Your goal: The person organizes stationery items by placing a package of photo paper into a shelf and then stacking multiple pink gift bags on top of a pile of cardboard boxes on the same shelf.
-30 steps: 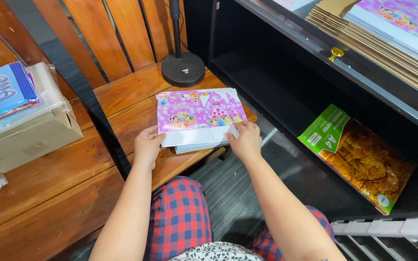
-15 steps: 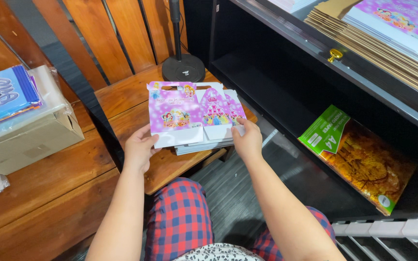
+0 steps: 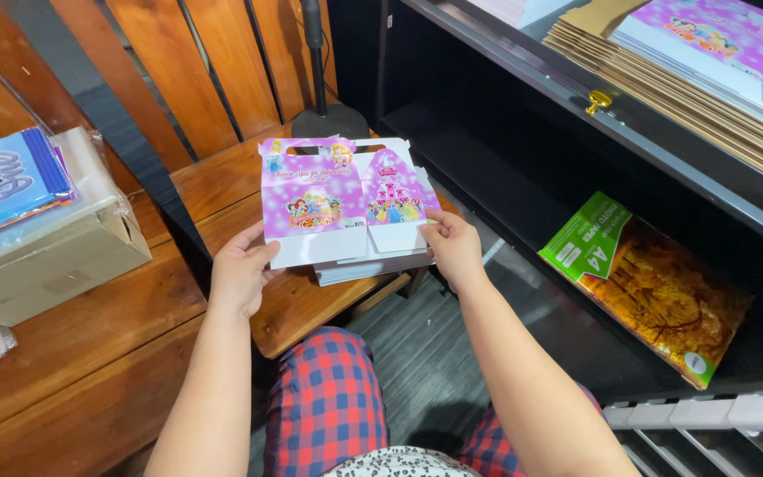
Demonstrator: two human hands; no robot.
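Pink flat carton (image 3: 342, 201) with cartoon prints is tilted up above a stack (image 3: 373, 265) of similar sheets on a wooden bench (image 3: 222, 181). Left hand (image 3: 242, 269) pinches its lower left edge; right hand (image 3: 454, 247) pinches the lower right. Behind stands a round black base (image 3: 330, 122). A paper pack (image 3: 646, 287) leans in the black shelf (image 3: 523, 177) at right; a box (image 3: 46, 256) sits left.

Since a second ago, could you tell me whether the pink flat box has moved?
Yes. The pink flat box has been tipped up off the white stack, its top edge now nearer the black stand base, held by both hands.
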